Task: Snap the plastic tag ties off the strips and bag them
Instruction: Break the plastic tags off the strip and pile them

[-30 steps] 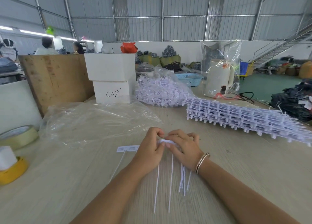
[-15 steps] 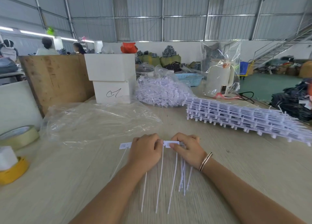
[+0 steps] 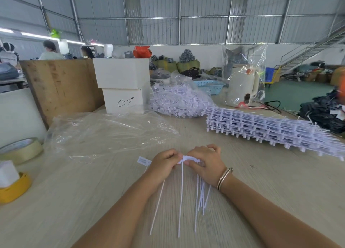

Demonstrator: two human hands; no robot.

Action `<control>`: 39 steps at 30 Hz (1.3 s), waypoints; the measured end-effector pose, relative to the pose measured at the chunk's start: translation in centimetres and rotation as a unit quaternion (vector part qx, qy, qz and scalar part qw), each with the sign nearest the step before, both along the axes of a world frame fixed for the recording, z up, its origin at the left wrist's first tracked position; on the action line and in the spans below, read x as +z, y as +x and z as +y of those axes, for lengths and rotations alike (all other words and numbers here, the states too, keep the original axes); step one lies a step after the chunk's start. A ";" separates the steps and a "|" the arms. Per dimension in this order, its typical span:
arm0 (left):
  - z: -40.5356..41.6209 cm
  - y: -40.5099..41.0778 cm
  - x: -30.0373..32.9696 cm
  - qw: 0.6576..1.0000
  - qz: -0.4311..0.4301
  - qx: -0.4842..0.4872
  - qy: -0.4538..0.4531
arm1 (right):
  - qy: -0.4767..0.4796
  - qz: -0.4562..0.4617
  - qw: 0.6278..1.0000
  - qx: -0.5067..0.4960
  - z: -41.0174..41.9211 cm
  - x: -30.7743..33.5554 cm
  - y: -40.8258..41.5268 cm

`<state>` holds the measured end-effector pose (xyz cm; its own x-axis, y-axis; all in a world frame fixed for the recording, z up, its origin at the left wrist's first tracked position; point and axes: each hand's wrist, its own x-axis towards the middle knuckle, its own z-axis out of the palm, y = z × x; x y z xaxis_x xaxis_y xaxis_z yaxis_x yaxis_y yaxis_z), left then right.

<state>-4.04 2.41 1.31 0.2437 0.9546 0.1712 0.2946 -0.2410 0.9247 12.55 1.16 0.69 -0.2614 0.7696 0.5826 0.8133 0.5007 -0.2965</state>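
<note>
My left hand (image 3: 164,164) and my right hand (image 3: 206,164) meet over the table centre, both pinching one white strip of tag ties (image 3: 186,159). A tag end (image 3: 143,161) sticks out left of my left hand. Thin white tie tails (image 3: 181,201) hang from the strip toward me, with a bunch of several under my right hand. An empty clear plastic bag (image 3: 112,133) lies flat to the left behind my hands. A stack of full strips (image 3: 270,130) sits at the right. A clear bag filled with loose ties (image 3: 179,100) stands behind.
Two stacked white boxes (image 3: 123,87) and a wooden board (image 3: 61,87) stand at the back left. Tape rolls (image 3: 20,152) and a yellow holder (image 3: 15,190) lie at the left edge. A bagged white kettle (image 3: 242,85) and a blue basket (image 3: 209,86) sit behind.
My hands separated slightly and came together again on the strip. More tie tails now hang free beneath them, and the strip sits a little farther from me.
</note>
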 end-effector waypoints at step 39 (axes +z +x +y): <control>0.1 -0.9 -0.4 0.955 0.153 0.138 0.215 | -0.023 -0.054 0.983 -0.174 1.5 -0.6 2.4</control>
